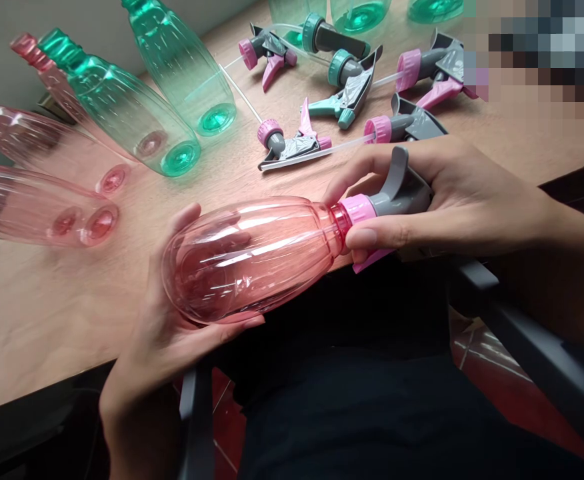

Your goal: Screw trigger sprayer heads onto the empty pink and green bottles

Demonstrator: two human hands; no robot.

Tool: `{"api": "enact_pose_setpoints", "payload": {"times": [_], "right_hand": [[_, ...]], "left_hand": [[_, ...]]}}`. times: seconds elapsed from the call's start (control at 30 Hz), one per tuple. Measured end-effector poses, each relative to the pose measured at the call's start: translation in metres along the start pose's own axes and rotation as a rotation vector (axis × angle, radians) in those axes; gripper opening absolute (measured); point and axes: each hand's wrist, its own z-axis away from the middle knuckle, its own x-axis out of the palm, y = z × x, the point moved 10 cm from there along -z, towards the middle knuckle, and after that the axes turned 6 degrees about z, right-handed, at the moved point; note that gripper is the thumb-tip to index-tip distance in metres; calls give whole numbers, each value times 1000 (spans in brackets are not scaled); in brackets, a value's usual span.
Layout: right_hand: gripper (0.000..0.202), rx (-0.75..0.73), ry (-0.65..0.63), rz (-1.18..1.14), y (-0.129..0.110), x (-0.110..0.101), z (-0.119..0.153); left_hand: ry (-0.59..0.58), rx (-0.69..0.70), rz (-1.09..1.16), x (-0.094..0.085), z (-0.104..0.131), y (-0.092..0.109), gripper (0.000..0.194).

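A clear pink spray bottle [272, 247] lies sideways in the air between my hands, over the table's front edge. My left hand [172, 320] is wrapped around its base, the fingers seen partly through the plastic. At the neck, my right hand [422, 207] closes on a grey trigger sprayer [405, 193] with a pink collar [359, 209]. The collar sits against the bottle's mouth, and a thin tube runs inside. How tightly the collar is threaded I cannot tell. Part of the sprayer's trigger is hidden behind my right fingers.
Several pink bottles [57, 147] and green bottles [182, 73] stand on the wooden table [37, 313] at left and back. Loose trigger sprayers lie beyond my hands, some with a pink collar [271, 133], some with a teal collar [341, 67]. A grey chair armrest [527, 333] is at right.
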Motion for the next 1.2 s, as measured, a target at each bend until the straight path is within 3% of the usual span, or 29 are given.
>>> {"api": "enact_pose_setpoints", "payload": {"times": [0.47, 1.2], "right_hand": [[19, -24, 12, -32, -2, 0, -1], [17, -37, -6, -5, 1, 0, -1]], "left_hand": [[-32, -3, -35, -8, 1, -11, 129], [-12, -15, -59, -8, 0, -12, 127]]}}
